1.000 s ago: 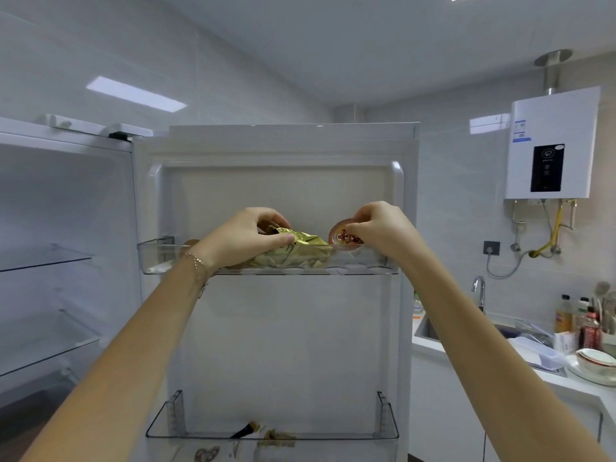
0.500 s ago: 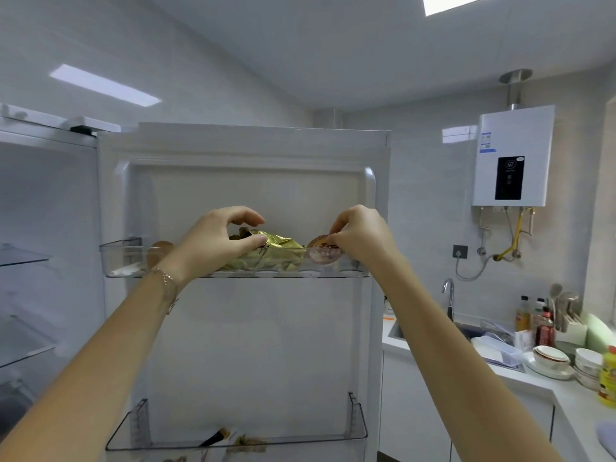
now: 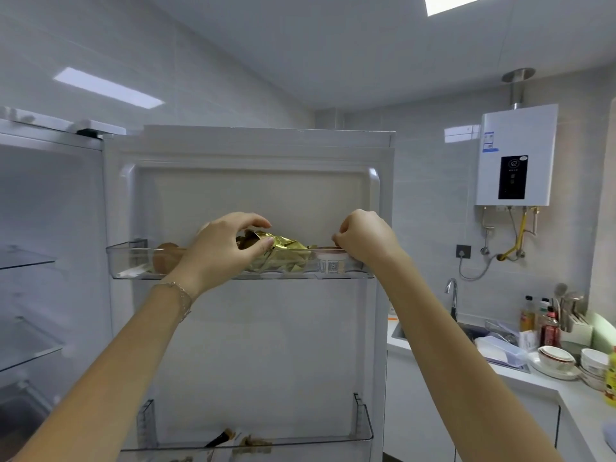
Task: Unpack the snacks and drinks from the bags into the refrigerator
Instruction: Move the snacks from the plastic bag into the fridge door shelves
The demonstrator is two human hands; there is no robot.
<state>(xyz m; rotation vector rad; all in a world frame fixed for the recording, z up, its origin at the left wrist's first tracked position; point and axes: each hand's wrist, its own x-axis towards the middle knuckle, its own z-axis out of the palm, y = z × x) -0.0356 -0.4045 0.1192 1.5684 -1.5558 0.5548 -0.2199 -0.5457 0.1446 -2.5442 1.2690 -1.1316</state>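
A crumpled gold foil snack packet (image 3: 283,256) is held in the clear plastic refrigerator door shelf (image 3: 133,253) by the left hand (image 3: 226,251), with thumb and curled fingers round its top. Just right of the packet, a small white tub with a pink lid (image 3: 330,263) is met by the curled fingers of the right hand (image 3: 365,238), close to the shelf's right end; whether it is gripped cannot be told. Some shelf room is left beyond the left hand, around a brown round item (image 3: 163,260).
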